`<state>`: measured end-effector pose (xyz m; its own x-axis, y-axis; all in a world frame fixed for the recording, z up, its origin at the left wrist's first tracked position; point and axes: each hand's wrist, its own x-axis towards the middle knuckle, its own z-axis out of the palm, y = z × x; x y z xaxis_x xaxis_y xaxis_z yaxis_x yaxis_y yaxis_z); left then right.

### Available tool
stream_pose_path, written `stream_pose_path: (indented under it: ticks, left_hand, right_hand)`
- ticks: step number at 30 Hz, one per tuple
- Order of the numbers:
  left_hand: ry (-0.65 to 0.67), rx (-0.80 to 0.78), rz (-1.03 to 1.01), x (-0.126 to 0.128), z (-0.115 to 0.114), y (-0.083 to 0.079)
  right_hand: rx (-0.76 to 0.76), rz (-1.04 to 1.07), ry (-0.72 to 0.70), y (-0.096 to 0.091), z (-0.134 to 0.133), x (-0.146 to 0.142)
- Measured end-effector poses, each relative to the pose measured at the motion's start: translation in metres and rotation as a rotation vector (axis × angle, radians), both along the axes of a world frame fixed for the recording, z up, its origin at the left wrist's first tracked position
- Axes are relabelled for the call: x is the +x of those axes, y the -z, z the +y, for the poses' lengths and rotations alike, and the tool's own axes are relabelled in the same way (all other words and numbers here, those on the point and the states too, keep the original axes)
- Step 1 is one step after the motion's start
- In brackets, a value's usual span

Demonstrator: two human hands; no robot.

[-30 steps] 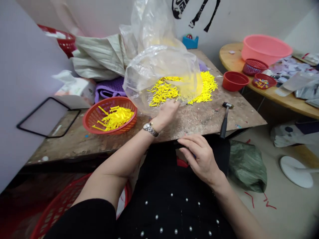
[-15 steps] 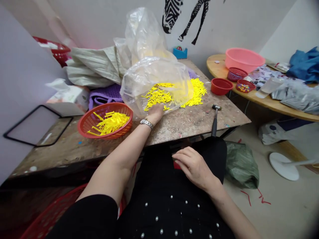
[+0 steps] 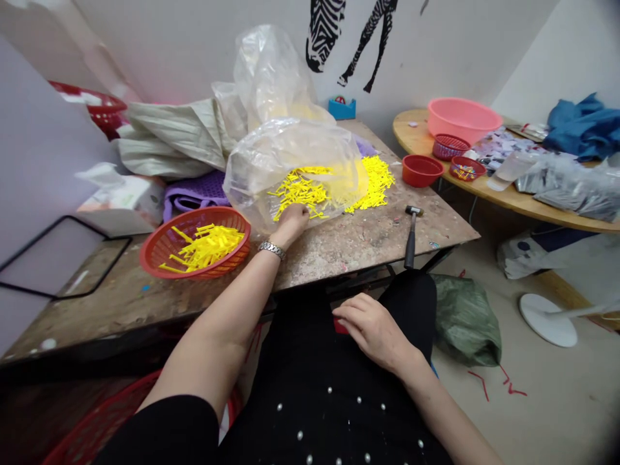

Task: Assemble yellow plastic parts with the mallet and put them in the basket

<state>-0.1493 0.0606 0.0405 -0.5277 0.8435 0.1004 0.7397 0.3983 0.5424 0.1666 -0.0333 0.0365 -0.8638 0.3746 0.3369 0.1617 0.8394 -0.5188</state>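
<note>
My left hand point(image 3: 294, 221), with a metal watch on the wrist, rests at the mouth of a clear plastic bag point(image 3: 252, 174). Its fingers are curled in beside the loose yellow plastic pieces point(image 3: 303, 189) lying in the bag's opening; what they hold is hidden. More yellow pieces point(image 3: 375, 183) are heaped at the right of the bag. Over my lap, my right hand point(image 3: 371, 326) has its fingers bent together. A small red patch point(image 3: 340, 327) shows under those fingertips; whether it is held is unclear. An orange basket point(image 3: 155, 261) with long yellow pieces stands left of my left hand.
A hammer point(image 3: 411, 239) lies near the worktable's point(image 3: 339, 248) right edge. Red bowls point(image 3: 422, 173) and a pink basin point(image 3: 462, 119) stand at the right. A tissue box point(image 3: 126, 203), purple cloth point(image 3: 198, 190) and black frame point(image 3: 53, 297) are at the left. A green bag point(image 3: 467, 320) lies on the floor.
The view has shifted slightly, so the table things appear a little lower and further left. My left hand stays at the bag's mouth, a bit more curled. My right hand keeps nearly the same pose.
</note>
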Motion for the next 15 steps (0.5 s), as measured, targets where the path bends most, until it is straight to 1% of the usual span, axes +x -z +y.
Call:
stream_pose_path:
  ticks: [3, 6, 7, 9, 10, 11, 13, 15]
  left_hand:
    - [0.044, 0.104, -0.137, 0.006, -0.013, -0.007]
    - [0.124, 0.174, -0.318, 0.023, -0.03, -0.013]
    - [0.17, 0.197, -0.427, 0.031, -0.037, -0.015]
    - [0.307, 0.24, -0.838, 0.049, -0.051, -0.017]
    - [0.366, 0.226, -1.015, 0.06, -0.057, -0.018]
    - [0.408, 0.19, -1.15, 0.07, -0.063, -0.018]
    - [0.454, 0.086, -1.33, 0.089, -0.073, -0.017]
    - [0.505, 0.002, -1.442, 0.105, -0.079, -0.015]
  right_hand:
    - [-0.009, 0.03, 0.038, 0.001, 0.006, 0.001]
    - [-0.056, 0.131, 0.143, 0.0, 0.017, 0.001]
    - [-0.086, 0.182, 0.186, 0.0, 0.022, 0.001]
    - [-0.155, 0.292, 0.272, 0.0, 0.032, 0.0]
    - [-0.188, 0.34, 0.313, 0.001, 0.037, -0.001]
    - [-0.217, 0.379, 0.351, 0.001, 0.043, -0.002]
    - [-0.272, 0.424, 0.412, 0.001, 0.053, -0.004]
    - [-0.318, 0.44, 0.438, 0.001, 0.061, -0.007]
